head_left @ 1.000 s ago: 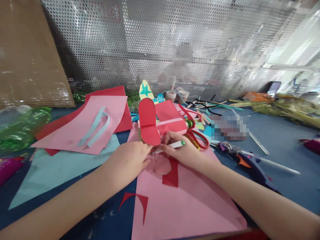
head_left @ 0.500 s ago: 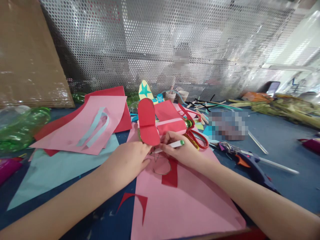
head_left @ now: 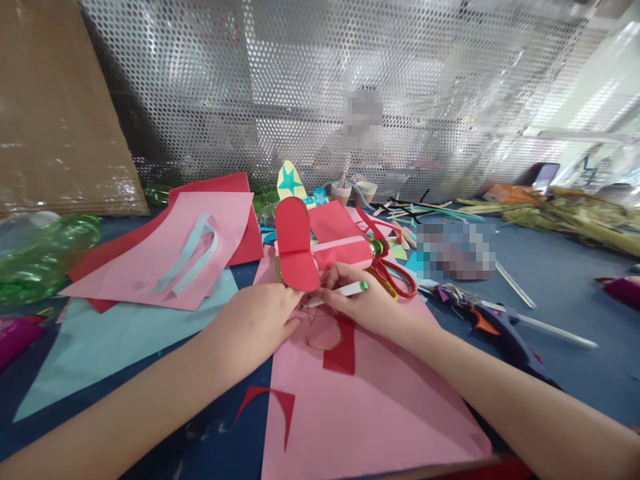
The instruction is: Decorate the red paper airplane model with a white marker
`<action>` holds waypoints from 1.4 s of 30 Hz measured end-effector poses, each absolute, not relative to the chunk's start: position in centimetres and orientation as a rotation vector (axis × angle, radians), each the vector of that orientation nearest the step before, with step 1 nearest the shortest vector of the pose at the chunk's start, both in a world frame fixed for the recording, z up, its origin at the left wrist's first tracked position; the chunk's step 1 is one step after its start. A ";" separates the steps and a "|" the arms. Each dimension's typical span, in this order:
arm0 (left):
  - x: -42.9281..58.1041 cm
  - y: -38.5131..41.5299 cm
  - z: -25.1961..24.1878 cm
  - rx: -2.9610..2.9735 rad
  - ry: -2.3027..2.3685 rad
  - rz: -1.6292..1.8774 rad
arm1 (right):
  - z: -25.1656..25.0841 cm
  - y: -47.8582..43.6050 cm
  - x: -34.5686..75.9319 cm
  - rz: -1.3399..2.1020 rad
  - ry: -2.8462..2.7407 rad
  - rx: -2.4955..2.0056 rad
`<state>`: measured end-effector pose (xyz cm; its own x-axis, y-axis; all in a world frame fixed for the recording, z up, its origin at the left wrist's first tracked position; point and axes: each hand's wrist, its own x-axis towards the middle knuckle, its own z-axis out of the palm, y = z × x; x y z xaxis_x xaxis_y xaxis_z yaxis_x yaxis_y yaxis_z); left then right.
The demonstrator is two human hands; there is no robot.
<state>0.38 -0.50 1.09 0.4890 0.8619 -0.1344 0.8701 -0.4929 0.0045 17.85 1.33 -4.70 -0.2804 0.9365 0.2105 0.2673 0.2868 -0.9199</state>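
Note:
My right hand (head_left: 363,300) pinches a white marker with a green end (head_left: 353,289), its tip low over dark pen lines on pink paper. My left hand (head_left: 270,313) rests on the paper just left of it, thumb apart, other fingertips partly hidden. The drawn curved outline (head_left: 325,347) lies between the hands, beside a red paper piece (head_left: 341,357). Underneath is a large pink sheet (head_left: 370,413). Just beyond my hands lies a red-paper-wrapped bottle (head_left: 345,253) with a green neck, and a rounded, folded red paper shape (head_left: 294,227) stands at its left end.
Red-handled scissors (head_left: 411,285) and a blue glue gun (head_left: 510,337) lie right. Pink paper (head_left: 145,260), light-blue paper (head_left: 125,353) and a green plastic bottle (head_left: 60,257) are left. A curved red scrap (head_left: 287,403) lies in front. A perforated metal panel (head_left: 300,87) stands behind.
The marker's green end has shifted very slightly left and down. Both hands and the papers stay in nearly the same place.

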 end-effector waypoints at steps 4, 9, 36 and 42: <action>0.2 -0.4 0.8 2.654 1.528 -0.167 | -4.7 1.3 17.9 1.060 -1.694 -1.097; 0.3 -0.5 1.0 2.644 1.547 -0.184 | -4.8 1.4 17.9 1.033 -1.703 -1.097; 0.4 -0.6 1.2 2.661 1.557 -0.184 | -5.2 1.7 18.0 1.041 -1.697 -1.101; 0.4 -0.6 1.2 2.678 1.555 -0.200 | -5.1 1.6 18.1 1.032 -1.663 -1.120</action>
<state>0.39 -0.62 1.18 0.4896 0.8621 -0.1302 0.8671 -0.4972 -0.0314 18.05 1.64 -5.14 -0.2299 0.9524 0.2003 0.2433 0.2555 -0.9357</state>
